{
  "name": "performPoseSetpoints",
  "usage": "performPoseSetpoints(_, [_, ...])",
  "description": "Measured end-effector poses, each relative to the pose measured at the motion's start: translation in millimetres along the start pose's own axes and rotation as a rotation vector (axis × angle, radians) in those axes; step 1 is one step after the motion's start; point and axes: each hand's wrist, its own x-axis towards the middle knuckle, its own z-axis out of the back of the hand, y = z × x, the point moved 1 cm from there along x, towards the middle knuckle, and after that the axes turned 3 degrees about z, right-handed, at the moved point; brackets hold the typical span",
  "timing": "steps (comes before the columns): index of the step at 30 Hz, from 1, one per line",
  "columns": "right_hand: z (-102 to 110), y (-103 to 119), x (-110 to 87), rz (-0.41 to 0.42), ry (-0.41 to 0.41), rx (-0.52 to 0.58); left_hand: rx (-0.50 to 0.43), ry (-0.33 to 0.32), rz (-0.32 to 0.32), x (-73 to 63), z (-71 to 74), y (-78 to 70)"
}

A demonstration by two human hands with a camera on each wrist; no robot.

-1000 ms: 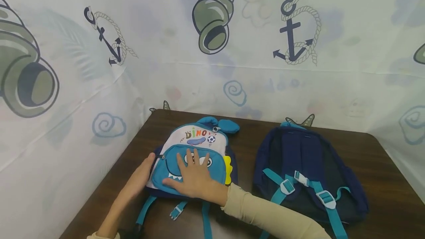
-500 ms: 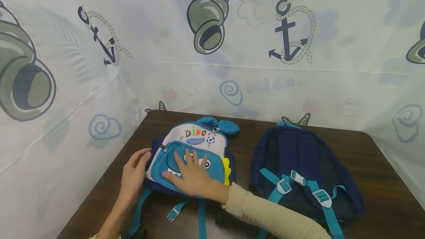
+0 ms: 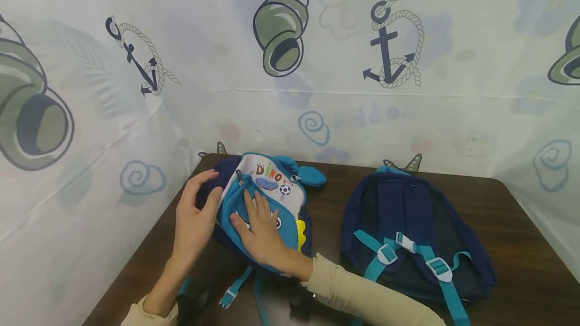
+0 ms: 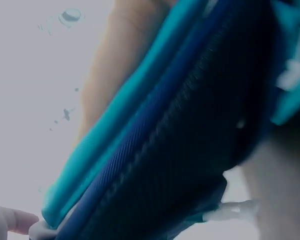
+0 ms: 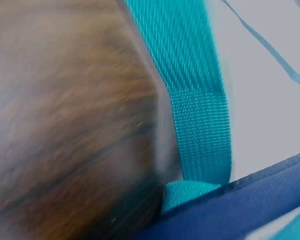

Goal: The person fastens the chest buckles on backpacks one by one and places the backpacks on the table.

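In the head view, a small backpack [image 3: 276,202] with a teal-and-white dinosaur front lies tilted on the table, its left side raised. My right hand [image 3: 260,230] rests on that front with fingers spread and straight. At the raised navy side my left hand [image 3: 197,215] holds on, its fingers and thumb curved about the edge. The left wrist view shows the dark back and navy edge of the backpack [image 4: 155,135] close up, blurred. In the right wrist view a teal strap [image 5: 200,110] runs down to the navy fabric.
A second navy backpack [image 3: 408,205] lies back side up to the right, with teal straps and white buckles. A loose teal buckle strap [image 3: 231,293] hangs at the front of the table [image 3: 512,225]. Behind stands a printed cloth wall [image 3: 254,99].
The left side of the dinosaur backpack has risen, and the bag has turned clockwise. My left hand has moved up along that side; my right hand stays on the front.
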Motion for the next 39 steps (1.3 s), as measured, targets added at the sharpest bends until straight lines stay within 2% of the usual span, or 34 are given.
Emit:
performPoseSetpoints(4, [3.1,4.6,2.5,0.036,-0.087,0.137,0.013,-0.005,-0.186,7.4,-12.1,-22.2])
performPoseSetpoints(7, [6.1,7.6,3.0,0.066,-0.124,0.227,0.029,-0.008,-0.288,8.9,-23.1,-35.4])
performPoseSetpoints(11, [11.1,10.9,2.7,0.108,-0.165,0.364,0.065,0.013,-0.383,8.5,-35.9,-50.4])
performPoseSetpoints(14, [14.1,9.7,2.2,0.17,-0.184,0.453,0.077,0.047,-0.44,9.4,-42.4,-59.5])
performPoseSetpoints(18, [21.4,0.9,-1.7,0.273,-0.171,0.489,0.098,0.097,-0.501,8.0,-50.5,-67.8])
performPoseSetpoints(22, [42.0,-9.8,-12.1,0.267,-0.11,0.423,0.125,0.113,-0.568,3.1,-60.2,-71.0])
performPoseSetpoints(25, [64.5,-16.8,-22.0,0.213,-0.033,0.307,0.116,0.075,-0.594,-1.1,-64.9,-71.3])
performPoseSetpoints(27, [83.0,-19.1,-27.9,0.204,-0.012,0.218,0.101,0.041,-0.593,-3.3,-68.0,-71.8])
performPoseSetpoints(30, [113.8,-18.8,-33.3,0.229,-0.092,0.149,0.092,0.021,-0.581,-5.5,-71.3,-73.5])
performPoseSetpoints(34, [152.1,-6.8,-25.6,0.303,-0.254,0.165,0.07,0.028,-0.564,-7.1,-76.0,-75.3])
performPoseSetpoints(36, [163.4,4.2,-14.6,0.349,-0.277,0.164,0.051,0.029,-0.559,-7.9,-78.7,-75.6])
performPoseSetpoints(39, [167.1,20.3,2.7,0.417,-0.243,0.118,-0.007,0.029,-0.562,-9.7,-83.5,-75.1])
